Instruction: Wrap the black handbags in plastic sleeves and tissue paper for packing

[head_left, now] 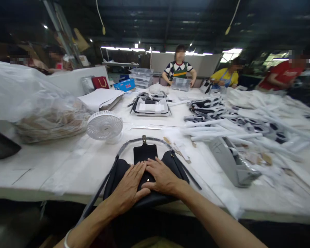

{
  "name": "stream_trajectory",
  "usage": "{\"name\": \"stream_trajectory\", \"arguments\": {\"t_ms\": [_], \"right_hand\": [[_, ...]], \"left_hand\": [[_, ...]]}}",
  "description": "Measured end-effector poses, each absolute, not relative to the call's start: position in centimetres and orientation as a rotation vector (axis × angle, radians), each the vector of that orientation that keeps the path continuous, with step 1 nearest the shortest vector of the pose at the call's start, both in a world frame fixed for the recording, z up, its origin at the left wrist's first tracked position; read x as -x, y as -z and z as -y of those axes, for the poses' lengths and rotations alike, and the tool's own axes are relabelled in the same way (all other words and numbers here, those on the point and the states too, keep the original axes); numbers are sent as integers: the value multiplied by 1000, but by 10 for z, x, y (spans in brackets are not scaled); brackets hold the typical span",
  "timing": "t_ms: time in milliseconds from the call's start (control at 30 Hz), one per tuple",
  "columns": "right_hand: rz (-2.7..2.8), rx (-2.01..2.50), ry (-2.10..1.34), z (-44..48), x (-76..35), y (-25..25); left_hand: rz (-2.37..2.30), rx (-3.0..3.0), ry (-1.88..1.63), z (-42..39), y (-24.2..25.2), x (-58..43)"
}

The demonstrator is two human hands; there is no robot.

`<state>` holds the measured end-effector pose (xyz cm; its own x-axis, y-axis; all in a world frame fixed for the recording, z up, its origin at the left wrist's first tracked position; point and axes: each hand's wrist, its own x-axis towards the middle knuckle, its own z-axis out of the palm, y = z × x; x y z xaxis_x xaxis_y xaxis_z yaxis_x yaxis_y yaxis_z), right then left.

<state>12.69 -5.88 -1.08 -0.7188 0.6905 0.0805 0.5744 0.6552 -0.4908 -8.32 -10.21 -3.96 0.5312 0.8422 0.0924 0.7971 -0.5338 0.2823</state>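
Observation:
A black handbag [155, 198] lies at the table's near edge, its flap tab [144, 153] with a metal clasp folded out away from me. Its handle [136, 140], covered in clear wrap, arches beyond the tab. Flat on the bag's left half rests my left hand [130, 182], fingers stretched out. My right hand [160, 175] presses on the right half with fingers extended, its fingertips meeting those of the left. A small metal fitting [148, 180] shows between the two hands. The bag's surface under my palms is hidden.
A white fan [105, 125] stands behind the bag to the left, near a large plastic bag [51, 120]. At right sits a grey box [228, 162] beside white wrapped strips [222, 131]. Another bag [152, 106] lies farther back. A person [180, 70] across the table holds a clear box.

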Motion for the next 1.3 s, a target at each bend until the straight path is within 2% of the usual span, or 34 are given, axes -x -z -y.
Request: {"name": "stream_trajectory", "arguments": {"t_ms": [100,300,400,533,667,767,867,1100,1200,1300], "right_hand": [[2618,1119,-626,50,-128,8],[2580,1241,-611,22,-144,6],[2583,1268,-577,14,-151,12],[2567,1210,-564,13,-153,22],[2552,1080,-703,18,-152,20],[2572,1028,-822,23,-153,10],[2514,1063,-848,31,-158,-3],[1727,1199,-772,94,-233,-35],[1330,1417,-784,142,-303,-21],[968,1678,-743,210,-380,14]], "left_hand": [[-1364,-2504,-250,86,32,85],[-1209,-2440,-140,63,-26,70],[-1105,-2516,21,71,-37,52],[-1347,-2678,84,88,6,41],[-1418,-2978,-192,105,56,48],[-1397,-3087,-382,115,63,51],[-1407,-3148,-417,117,58,49],[-1324,-3145,-439,85,56,58],[-1220,-3123,-397,62,54,62],[-1140,-3109,-384,46,56,63]]}}
